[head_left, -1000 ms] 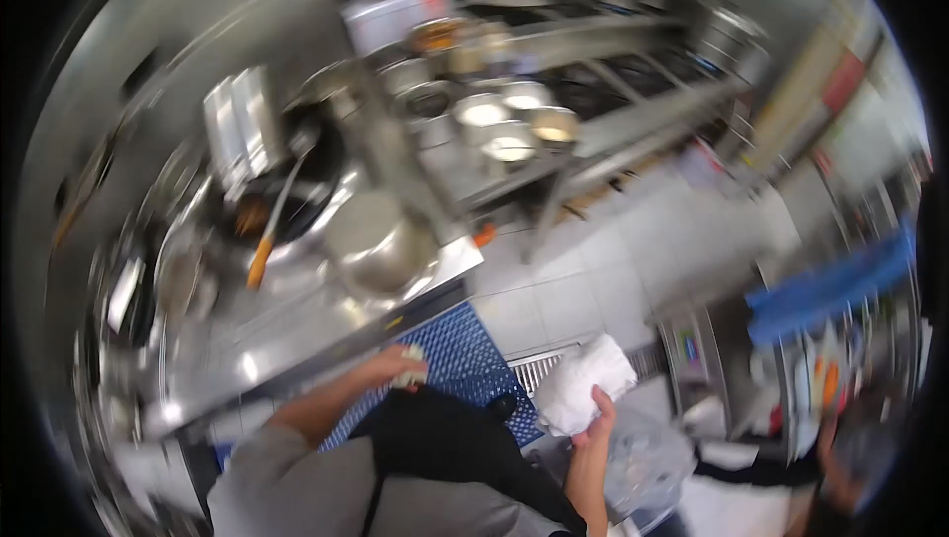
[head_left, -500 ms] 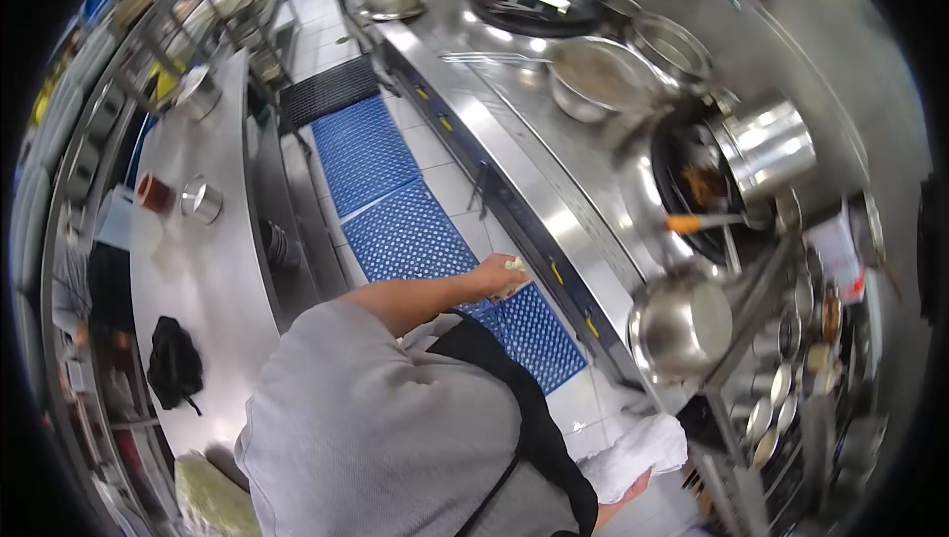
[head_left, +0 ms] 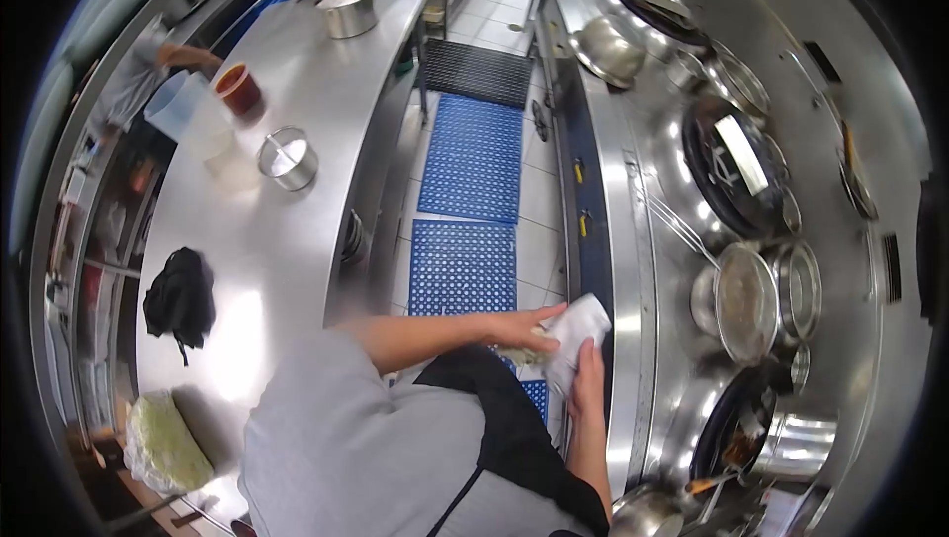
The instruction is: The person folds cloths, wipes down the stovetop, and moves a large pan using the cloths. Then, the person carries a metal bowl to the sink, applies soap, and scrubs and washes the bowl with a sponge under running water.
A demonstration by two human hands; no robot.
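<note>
In front of my apron, above the aisle beside the stove, my two hands meet at a folded white towel (head_left: 577, 331). My left hand (head_left: 527, 327) comes in from the left, its fingers and thumb pressed on the towel's near side. A pale, yellowish crumpled thing (head_left: 520, 353) also sits in the left palm; its kind is hard to make out. From below, my right hand (head_left: 589, 379) grips the towel's right side, fingers pointing upward. The towel partly hides the fingertips of both hands.
A steel counter (head_left: 287, 230) on the left holds a black cloth bundle (head_left: 180, 302), a red sauce container (head_left: 238, 90) and a small steel pot (head_left: 288, 159). Along the right runs a wok stove with a strainer (head_left: 746, 303). Blue mats (head_left: 471, 156) cover the aisle floor. Another person's arm (head_left: 188, 56) shows far left.
My right hand has brought the white towel up from low on the right to my left hand, which now touches it too. The view has turned toward the aisle.
</note>
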